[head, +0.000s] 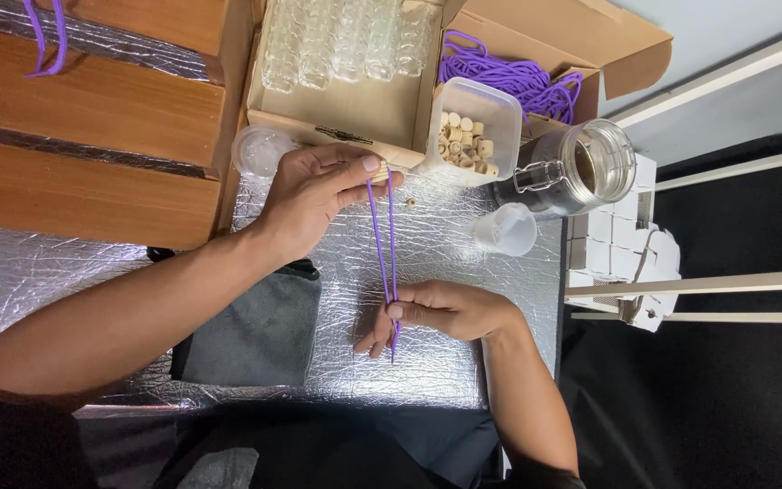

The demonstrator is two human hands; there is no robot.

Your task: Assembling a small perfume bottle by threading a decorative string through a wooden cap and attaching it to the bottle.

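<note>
Stretching a doubled purple cord (382, 244) taut, left hand (314, 195) and right hand (441, 312) pinch its ends above a foil-covered table (463, 263).

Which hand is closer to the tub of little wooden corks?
Left. The left hand sits just beside the tub of corks; the right hand is lower down, nearer the person.

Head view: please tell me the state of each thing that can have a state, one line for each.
Purple cord: doubled, stretched taut between both hands.
Left hand: grip closed on the cord's upper end.
Right hand: pinching the cord's lower end.
Plastic tub: open, holding small wooden corks.
Glass jar: lying on its side, clip lid open.
Cardboard box: open, small glass bottles inside.
Grey cloth: lying flat.
</note>
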